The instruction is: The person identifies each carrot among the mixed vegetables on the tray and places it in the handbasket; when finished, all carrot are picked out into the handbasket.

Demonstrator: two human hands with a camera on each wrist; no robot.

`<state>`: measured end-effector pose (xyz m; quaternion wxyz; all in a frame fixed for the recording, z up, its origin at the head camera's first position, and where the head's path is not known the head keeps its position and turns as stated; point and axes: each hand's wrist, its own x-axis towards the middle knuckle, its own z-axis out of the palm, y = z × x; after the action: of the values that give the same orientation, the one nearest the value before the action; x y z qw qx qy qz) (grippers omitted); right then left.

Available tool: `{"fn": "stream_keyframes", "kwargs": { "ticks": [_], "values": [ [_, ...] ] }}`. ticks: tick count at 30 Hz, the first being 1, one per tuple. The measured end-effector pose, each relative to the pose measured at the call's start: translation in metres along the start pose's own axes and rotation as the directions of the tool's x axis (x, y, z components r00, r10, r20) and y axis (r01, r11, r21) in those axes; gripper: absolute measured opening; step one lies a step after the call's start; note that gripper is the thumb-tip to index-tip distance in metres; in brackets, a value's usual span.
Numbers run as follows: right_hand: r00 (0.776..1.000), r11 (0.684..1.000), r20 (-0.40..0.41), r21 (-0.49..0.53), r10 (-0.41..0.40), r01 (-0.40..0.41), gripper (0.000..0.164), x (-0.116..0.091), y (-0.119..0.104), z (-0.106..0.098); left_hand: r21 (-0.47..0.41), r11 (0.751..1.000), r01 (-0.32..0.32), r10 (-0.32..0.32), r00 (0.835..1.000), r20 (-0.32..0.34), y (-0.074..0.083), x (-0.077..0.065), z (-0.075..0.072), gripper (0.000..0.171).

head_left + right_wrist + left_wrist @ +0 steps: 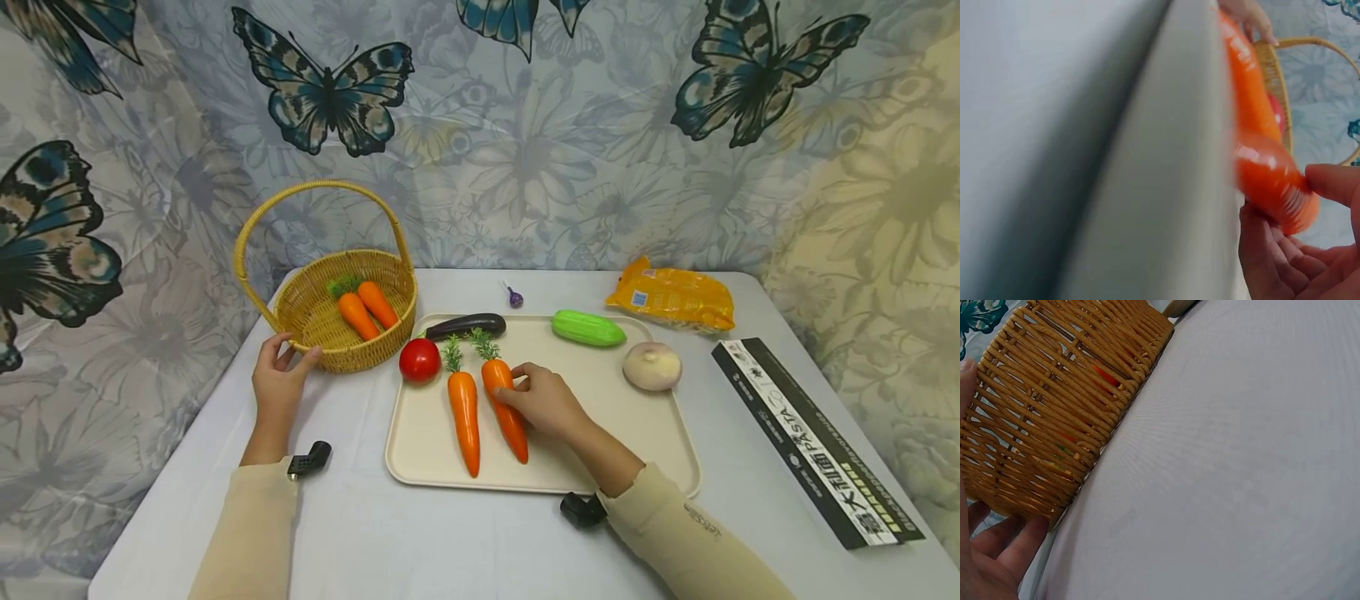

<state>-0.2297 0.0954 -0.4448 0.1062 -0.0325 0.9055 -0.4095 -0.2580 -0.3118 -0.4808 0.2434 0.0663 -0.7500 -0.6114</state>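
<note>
The right hand (546, 403) pinches 1 carrot (513, 429) over the tray (577, 375); the left hand (279, 390) holds the basket (356, 359). Picking up seems in hand; the next move probably needs a steady lift.

The word "PASTA" can be read among Chinese characters on the long, flat black-and-white box (817, 446) right of the gripping right hand (546, 404), while small print on the shiny orange plastic bag (671, 298) beyond that grip and dark lettering on the beige fabric sleeve (686, 542) cannot be deciphered.
</note>
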Motion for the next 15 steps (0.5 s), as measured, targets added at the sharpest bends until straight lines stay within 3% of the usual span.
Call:
{"fn": "stream_keyframes", "kwargs": {
  "ticks": [6, 12, 15],
  "values": [
    [0.998, 0.990, 0.024, 0.131, -0.064, 0.061, 0.046, 0.013, -0.019, -0.001, -0.024, 1.000, 0.013, -0.013, 1.000, -0.003, 0.002, 0.005, -0.003, 0.061],
    [0.985, 0.929, 0.075, 0.351, -0.153, 0.118, 0.045, 0.026, -0.036, -0.001, -0.011, 0.999, 0.031, -0.031, 1.000, 0.002, 0.003, 0.002, -0.001, 0.062],
    [0.979, 0.906, 0.090, 0.402, -0.184, 0.134, 0.046, 0.032, -0.045, 0.002, 0.003, 1.000, 0.030, -0.030, 1.000, 0.003, 0.001, -0.001, 0.000, 0.064]
  ]
}}
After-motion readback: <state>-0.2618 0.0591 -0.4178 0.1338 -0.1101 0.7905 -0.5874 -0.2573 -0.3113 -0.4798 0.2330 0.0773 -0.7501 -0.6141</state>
